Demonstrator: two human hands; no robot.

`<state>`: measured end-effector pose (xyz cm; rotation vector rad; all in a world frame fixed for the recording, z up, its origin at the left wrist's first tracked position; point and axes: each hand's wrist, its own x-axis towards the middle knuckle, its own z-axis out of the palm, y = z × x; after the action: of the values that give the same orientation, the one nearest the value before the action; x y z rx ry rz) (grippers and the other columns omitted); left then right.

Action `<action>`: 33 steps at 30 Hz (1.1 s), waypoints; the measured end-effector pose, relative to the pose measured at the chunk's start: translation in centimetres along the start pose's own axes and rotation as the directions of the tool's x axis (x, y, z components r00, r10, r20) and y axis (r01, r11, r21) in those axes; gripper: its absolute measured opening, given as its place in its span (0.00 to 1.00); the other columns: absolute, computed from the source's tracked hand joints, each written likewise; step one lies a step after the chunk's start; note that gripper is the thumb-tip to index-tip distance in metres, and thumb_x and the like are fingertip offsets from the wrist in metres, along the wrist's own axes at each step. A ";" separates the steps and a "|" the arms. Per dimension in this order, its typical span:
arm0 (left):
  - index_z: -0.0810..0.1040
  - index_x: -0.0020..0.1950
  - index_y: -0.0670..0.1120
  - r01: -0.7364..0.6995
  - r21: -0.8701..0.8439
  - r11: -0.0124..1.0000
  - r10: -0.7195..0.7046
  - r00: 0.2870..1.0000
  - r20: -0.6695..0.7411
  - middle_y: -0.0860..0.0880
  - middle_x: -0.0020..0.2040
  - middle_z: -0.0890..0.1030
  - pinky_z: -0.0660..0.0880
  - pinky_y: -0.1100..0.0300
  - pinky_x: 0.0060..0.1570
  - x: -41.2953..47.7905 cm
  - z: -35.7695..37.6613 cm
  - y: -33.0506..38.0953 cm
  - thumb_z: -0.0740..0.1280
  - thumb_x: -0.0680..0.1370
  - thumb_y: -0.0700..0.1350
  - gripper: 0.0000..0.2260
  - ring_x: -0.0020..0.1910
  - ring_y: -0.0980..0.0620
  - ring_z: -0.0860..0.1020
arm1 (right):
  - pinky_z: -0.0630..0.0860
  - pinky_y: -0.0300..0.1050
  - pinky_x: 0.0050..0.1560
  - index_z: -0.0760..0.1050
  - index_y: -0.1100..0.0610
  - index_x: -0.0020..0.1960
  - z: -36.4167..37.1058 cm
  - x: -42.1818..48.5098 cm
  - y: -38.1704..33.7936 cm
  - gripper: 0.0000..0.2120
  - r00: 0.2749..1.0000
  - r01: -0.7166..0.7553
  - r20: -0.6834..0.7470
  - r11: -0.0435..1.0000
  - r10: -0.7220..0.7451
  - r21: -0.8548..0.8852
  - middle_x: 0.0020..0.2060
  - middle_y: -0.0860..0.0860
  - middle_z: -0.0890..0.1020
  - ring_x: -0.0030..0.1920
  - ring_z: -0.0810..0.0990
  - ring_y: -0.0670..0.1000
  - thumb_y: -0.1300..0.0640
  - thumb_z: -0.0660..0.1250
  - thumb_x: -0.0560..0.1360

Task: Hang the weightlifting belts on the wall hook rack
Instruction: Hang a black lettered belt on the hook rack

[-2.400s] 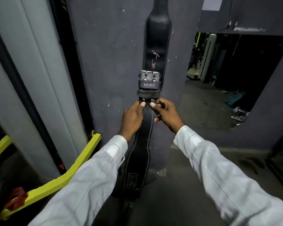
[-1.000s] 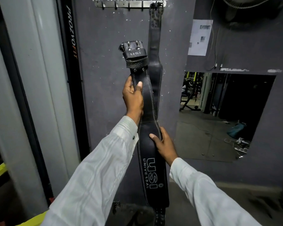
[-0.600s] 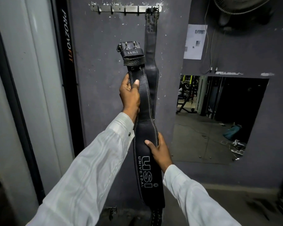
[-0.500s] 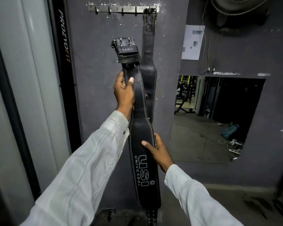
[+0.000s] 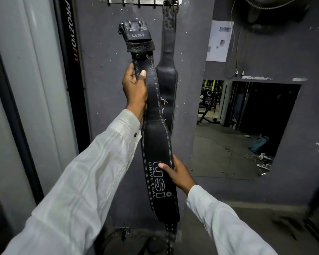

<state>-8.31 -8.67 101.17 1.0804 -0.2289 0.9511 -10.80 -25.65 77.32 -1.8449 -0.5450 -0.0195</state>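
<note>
I hold a black leather USI belt [image 5: 156, 137] upright in front of a grey wall. My left hand [image 5: 134, 87] grips its narrow upper part just below the buckle [image 5: 134, 28]. My right hand [image 5: 177, 172] holds the wide lower part beside the white lettering. A metal hook rack [image 5: 136, 0] runs along the top of the wall, above the buckle and apart from it. A second black belt [image 5: 168, 70] hangs by its buckle from the rack's right end, partly hidden behind the belt I hold.
A black post with PROZVOFIT lettering [image 5: 72, 43] stands left of the wall, next to pale panels. A mirror [image 5: 243, 129] on the right reflects gym equipment. A paper sheet [image 5: 219, 40] and a fan [image 5: 276, 4] are at upper right. Another dark strap lies on the floor [image 5: 118, 238].
The belt has been raised from waist height toward the rack and shifted slightly left. My right hand moved from the buckle end down to the wide lettered part.
</note>
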 end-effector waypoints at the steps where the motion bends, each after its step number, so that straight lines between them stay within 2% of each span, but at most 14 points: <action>1: 0.68 0.72 0.35 0.005 0.006 1.000 -0.005 1.000 0.003 0.35 0.67 0.76 0.70 0.39 0.69 0.0 -0.1 -0.1 0.65 0.76 0.35 0.24 0.67 0.37 0.76 | 0.79 0.52 0.63 0.72 0.43 0.67 0.0 0.1 0.6 0.26 1.000 0.019 -0.022 1.000 -0.019 -0.015 0.58 0.43 0.84 0.58 0.83 0.45 0.38 0.71 0.71; 3: 0.70 0.71 0.36 0.007 0.019 1.000 -0.007 1.000 0.006 0.36 0.66 0.77 0.71 0.38 0.69 -0.2 -0.2 -0.3 0.65 0.77 0.38 0.22 0.66 0.38 0.77 | 0.78 0.55 0.63 0.73 0.43 0.67 -0.2 0.0 0.8 0.25 1.000 0.016 -0.026 1.000 -0.016 0.010 0.58 0.44 0.84 0.58 0.83 0.45 0.39 0.71 0.72; 7: 0.76 0.67 0.44 0.023 0.096 0.995 -0.026 0.999 0.028 0.43 0.64 0.81 0.72 0.40 0.68 -0.1 -0.2 -1.1 0.63 0.77 0.50 0.20 0.65 0.42 0.78 | 0.75 0.52 0.67 0.74 0.44 0.64 -0.9 0.6 -1.5 0.18 0.994 -0.004 0.110 0.993 -0.009 0.121 0.59 0.45 0.83 0.62 0.81 0.46 0.49 0.72 0.76; 10: 0.76 0.67 0.44 0.073 0.147 0.986 -0.086 0.993 0.080 0.43 0.64 0.81 0.72 0.40 0.68 -1.3 0.1 -2.1 0.64 0.76 0.51 0.22 0.65 0.44 0.78 | 0.74 0.47 0.66 0.74 0.45 0.63 -1.3 3.2 -6.9 0.12 0.990 0.143 -0.014 0.972 -0.143 0.185 0.58 0.45 0.82 0.60 0.80 0.45 0.49 0.67 0.79; 12: 0.77 0.66 0.43 0.080 0.137 0.987 -0.101 0.984 0.147 0.42 0.63 0.81 0.73 0.39 0.67 -3.1 0.5 -2.7 0.63 0.77 0.49 0.20 0.64 0.42 0.79 | 0.73 0.47 0.68 0.71 0.48 0.67 -2.0 5.4 -11.1 0.15 0.968 0.228 -0.156 0.950 -0.197 0.214 0.59 0.46 0.80 0.59 0.78 0.44 0.49 0.63 0.81; 15: 0.76 0.68 0.43 0.084 0.124 0.989 -0.110 0.970 0.215 0.41 0.65 0.80 0.73 0.40 0.67 -4.6 0.7 -3.4 0.64 0.77 0.49 0.21 0.65 0.41 0.78 | 0.73 0.54 0.69 0.70 0.53 0.69 -2.7 7.9 -14.6 0.18 0.926 0.348 -0.263 0.881 -0.270 0.320 0.63 0.51 0.80 0.63 0.80 0.50 0.50 0.62 0.82; 18: 0.74 0.70 0.54 0.055 0.245 0.968 -0.129 0.947 0.293 0.43 0.68 0.76 0.72 0.43 0.69 -4.4 -0.2 -3.5 0.65 0.76 0.56 0.22 0.67 0.46 0.77 | 0.73 0.60 0.69 0.72 0.56 0.69 -3.0 9.0 -15.0 0.17 0.907 0.401 -0.306 0.818 -0.289 0.414 0.63 0.56 0.81 0.65 0.79 0.57 0.55 0.64 0.81; 20: 0.70 0.73 0.56 0.018 0.360 0.933 -0.170 0.902 0.396 0.45 0.70 0.74 0.72 0.44 0.69 -4.9 -1.6 -3.5 0.67 0.76 0.55 0.24 0.68 0.48 0.76 | 0.73 0.62 0.68 0.72 0.58 0.68 -3.3 9.4 -15.6 0.18 0.899 0.419 -0.330 0.782 -0.287 0.462 0.63 0.58 0.81 0.64 0.79 0.60 0.55 0.66 0.80; 22: 0.68 0.75 0.50 -0.059 0.482 0.874 -0.233 0.819 0.524 0.45 0.70 0.75 0.72 0.46 0.70 -6.0 -3.1 -4.0 0.68 0.78 0.50 0.26 0.68 0.48 0.75 | 0.74 0.63 0.67 0.73 0.59 0.66 -3.7 9.8 -16.5 0.17 0.893 0.428 -0.358 0.756 -0.271 0.495 0.60 0.59 0.81 0.60 0.81 0.60 0.55 0.66 0.80; 24: 0.68 0.74 0.42 -0.083 0.540 0.838 -0.311 0.741 0.595 0.44 0.68 0.77 0.72 0.48 0.70 -6.6 -4.0 -4.7 0.67 0.80 0.41 0.23 0.67 0.48 0.77 | 0.74 0.64 0.64 0.75 0.58 0.62 -4.2 10.2 -17.3 0.11 0.888 0.440 -0.377 0.726 -0.264 0.529 0.55 0.58 0.82 0.54 0.81 0.58 0.59 0.65 0.80; 26: 0.72 0.71 0.42 -0.159 0.565 0.809 -0.261 0.765 0.589 0.45 0.65 0.80 0.72 0.49 0.69 -7.1 -3.9 -4.7 0.67 0.79 0.39 0.20 0.64 0.49 0.78 | 0.72 0.67 0.64 0.77 0.57 0.60 -4.3 10.4 -17.5 0.10 0.879 0.458 -0.399 0.700 -0.262 0.548 0.54 0.59 0.81 0.53 0.79 0.58 0.58 0.66 0.79; 29: 0.74 0.70 0.48 -0.266 0.631 0.729 -0.147 0.839 0.524 0.50 0.63 0.82 0.74 0.51 0.67 -7.1 -3.5 -4.8 0.67 0.77 0.46 0.20 0.63 0.51 0.79 | 0.72 0.67 0.65 0.78 0.56 0.58 -4.3 10.4 -17.6 0.09 0.871 0.475 -0.414 0.669 -0.264 0.572 0.54 0.59 0.81 0.54 0.79 0.58 0.59 0.67 0.79; 31: 0.70 0.73 0.49 -0.211 0.600 0.772 -0.196 0.818 0.541 0.50 0.66 0.80 0.73 0.52 0.69 -7.5 -4.1 -4.9 0.68 0.78 0.47 0.23 0.65 0.52 0.78 | 0.72 0.66 0.65 0.78 0.56 0.58 -4.5 10.2 -18.0 0.08 0.865 0.489 -0.420 0.649 -0.274 0.583 0.54 0.60 0.81 0.54 0.79 0.58 0.60 0.66 0.79; 33: 0.66 0.75 0.48 -0.069 0.541 0.838 -0.327 0.731 0.599 0.49 0.69 0.77 0.70 0.51 0.72 -7.9 -5.3 -5.2 0.69 0.78 0.45 0.27 0.68 0.52 0.76 | 0.73 0.67 0.62 0.77 0.57 0.57 -4.8 10.2 -18.3 0.07 0.861 0.499 -0.423 0.623 -0.281 0.602 0.53 0.60 0.81 0.52 0.79 0.59 0.61 0.66 0.80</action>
<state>-10.65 -9.27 90.56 1.9356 -0.4926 0.4394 -7.31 -22.05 98.21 -0.9170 -0.6334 -0.3401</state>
